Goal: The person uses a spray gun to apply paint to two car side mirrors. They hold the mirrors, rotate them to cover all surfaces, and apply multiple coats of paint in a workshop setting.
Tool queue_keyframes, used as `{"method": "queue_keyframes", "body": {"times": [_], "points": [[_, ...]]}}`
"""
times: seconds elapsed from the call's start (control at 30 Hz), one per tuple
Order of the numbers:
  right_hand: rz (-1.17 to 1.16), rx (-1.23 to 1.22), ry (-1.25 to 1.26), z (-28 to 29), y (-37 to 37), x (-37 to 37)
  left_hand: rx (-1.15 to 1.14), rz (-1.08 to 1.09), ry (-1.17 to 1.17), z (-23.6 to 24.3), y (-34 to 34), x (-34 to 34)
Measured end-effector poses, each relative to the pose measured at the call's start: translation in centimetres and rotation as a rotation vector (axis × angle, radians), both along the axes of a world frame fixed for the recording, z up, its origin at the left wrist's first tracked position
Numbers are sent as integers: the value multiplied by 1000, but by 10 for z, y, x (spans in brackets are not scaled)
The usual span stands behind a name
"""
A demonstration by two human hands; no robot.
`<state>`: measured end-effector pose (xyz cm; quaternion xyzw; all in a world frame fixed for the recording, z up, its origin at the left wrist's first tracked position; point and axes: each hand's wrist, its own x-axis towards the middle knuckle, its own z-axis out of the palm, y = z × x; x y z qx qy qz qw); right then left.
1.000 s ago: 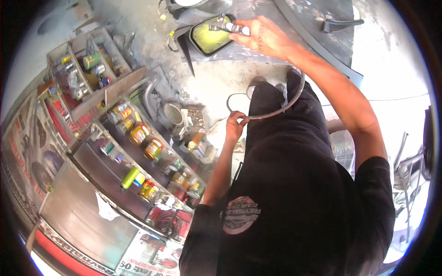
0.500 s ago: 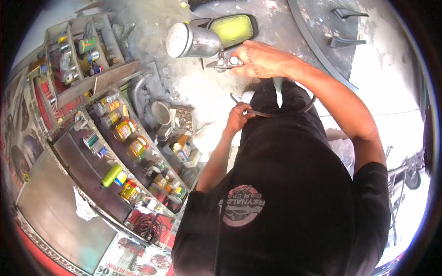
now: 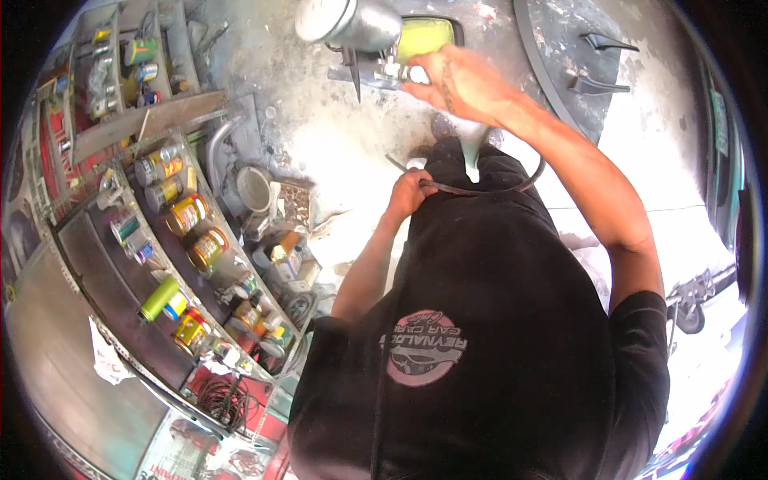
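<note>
My right hand (image 3: 452,84) grips a spray gun (image 3: 392,70) with a large silver metal cup (image 3: 360,24) on it, held above a dark work surface at the top. Just beyond the gun lies a side-mirror housing (image 3: 432,35) with a yellow-green face, partly hidden by the cup and my hand. My left hand (image 3: 412,188) is closed on a dark hose (image 3: 480,190), which loops across my black trousers toward the right hand.
Shelving (image 3: 149,208) with several cans and bottles runs along the left, beside a bucket (image 3: 254,189). A long curved grey trim piece (image 3: 528,44) and two dark small parts (image 3: 598,86) lie at upper right. A wheeled metal frame (image 3: 690,314) stands at the right.
The spray gun in my right hand has swung so its metal cup shows over the mirror housing, then moved slightly upward in the picture. My left hand, still on the hose, has risen slightly.
</note>
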<state>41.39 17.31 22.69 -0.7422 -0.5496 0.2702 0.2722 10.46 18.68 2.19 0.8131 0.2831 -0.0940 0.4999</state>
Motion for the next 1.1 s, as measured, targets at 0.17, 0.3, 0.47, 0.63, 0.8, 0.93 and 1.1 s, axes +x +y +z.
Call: {"method": "queue_keyframes", "body": {"times": [0.17,0.3,0.47,0.63,0.8,0.93,1.1], "points": [[181,-63,172,-14,-26,-18,22,21,4,14,-9,0],[74,-71,207,-16,-39,-5,4,56,-44,11,-25,-12],[-178,46,206,-35,-55,20,-27,144,-63,2,-54,-43],[-152,25,422,-77,-68,15,76,43,205,20,-71,-46],[-28,-18,448,-99,-77,12,70,65,169,32,-84,-45],[-130,114,408,-120,-64,11,118,85,184,40,-99,-50],[-278,280,349,-128,-37,22,241,8,154,29,-96,-76]]}}
